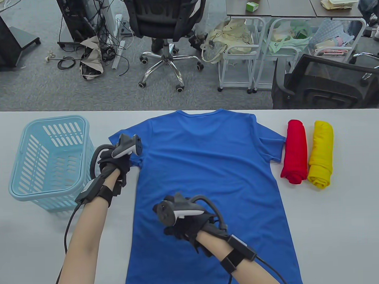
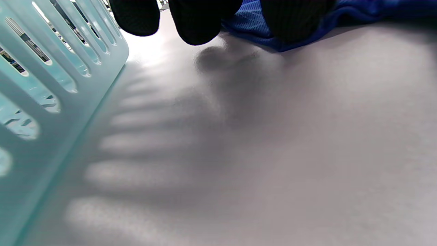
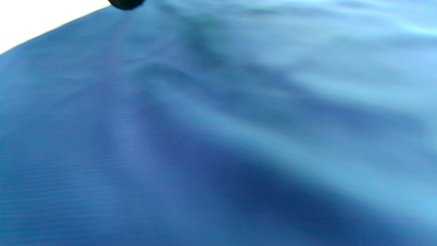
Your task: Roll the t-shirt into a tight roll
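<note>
A blue t-shirt [image 1: 209,184] lies spread flat on the white table [image 1: 335,220], collar at the far edge and hem toward me. My left hand [image 1: 117,160] is at the shirt's left sleeve. In the left wrist view one gloved finger [image 2: 293,20] sits on the sleeve's hem [image 2: 259,34], which is slightly raised, and two fingertips [image 2: 198,24] hang over bare table. My right hand [image 1: 183,223] rests on the lower middle of the shirt, its fingers hidden under the tracker. The right wrist view is filled with blue fabric [image 3: 218,136].
A light blue plastic basket [image 1: 50,159] stands at the table's left, close to my left hand, and also shows in the left wrist view [image 2: 41,102]. A red rolled shirt [image 1: 294,150] and a yellow rolled shirt [image 1: 321,153] lie side by side at the right.
</note>
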{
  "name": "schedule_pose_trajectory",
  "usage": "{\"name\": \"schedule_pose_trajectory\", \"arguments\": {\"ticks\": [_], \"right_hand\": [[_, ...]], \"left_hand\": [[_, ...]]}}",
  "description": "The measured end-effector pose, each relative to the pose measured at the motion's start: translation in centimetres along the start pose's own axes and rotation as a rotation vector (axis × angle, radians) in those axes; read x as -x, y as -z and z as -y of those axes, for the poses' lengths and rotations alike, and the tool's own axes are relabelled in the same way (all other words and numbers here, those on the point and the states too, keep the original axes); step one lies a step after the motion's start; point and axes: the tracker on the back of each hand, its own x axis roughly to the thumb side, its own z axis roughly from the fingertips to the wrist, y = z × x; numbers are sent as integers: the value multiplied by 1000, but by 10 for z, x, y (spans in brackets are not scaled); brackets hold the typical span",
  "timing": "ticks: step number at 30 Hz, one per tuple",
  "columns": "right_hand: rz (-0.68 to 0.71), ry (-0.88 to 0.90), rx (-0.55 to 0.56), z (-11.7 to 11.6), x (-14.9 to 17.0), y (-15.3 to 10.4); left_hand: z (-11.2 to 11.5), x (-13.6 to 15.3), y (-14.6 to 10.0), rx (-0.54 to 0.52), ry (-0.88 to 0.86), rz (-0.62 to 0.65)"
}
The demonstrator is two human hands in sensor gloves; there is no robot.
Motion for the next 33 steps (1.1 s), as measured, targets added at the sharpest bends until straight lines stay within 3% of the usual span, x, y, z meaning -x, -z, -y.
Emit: {"name": "schedule_pose_trajectory", "arguments": {"ticks": [4,8,13,17,21,30,33], "right_hand": [[130,-129,8,-3,-53,7],[205,-176,-1,-10,-76,7],[207,-172,-8,-17,-73,11],[204,-183,-6,-16,-73,12],[204,-189,14,-16,-75,11],[216,-201,66,-19,-77,11],[238,-132,92,-14,-76,12]], "left_hand": [[0,-3,-1,-31,-19,57],[0,-9,-6,-25,-64,123],[-6,-16,-20,-90,4,146],[-7,-28,-22,-61,42,197],[-5,-39,-14,-134,103,128],[-9,-53,-13,-218,196,146],[-9,-47,-14,-265,276,69]]}}
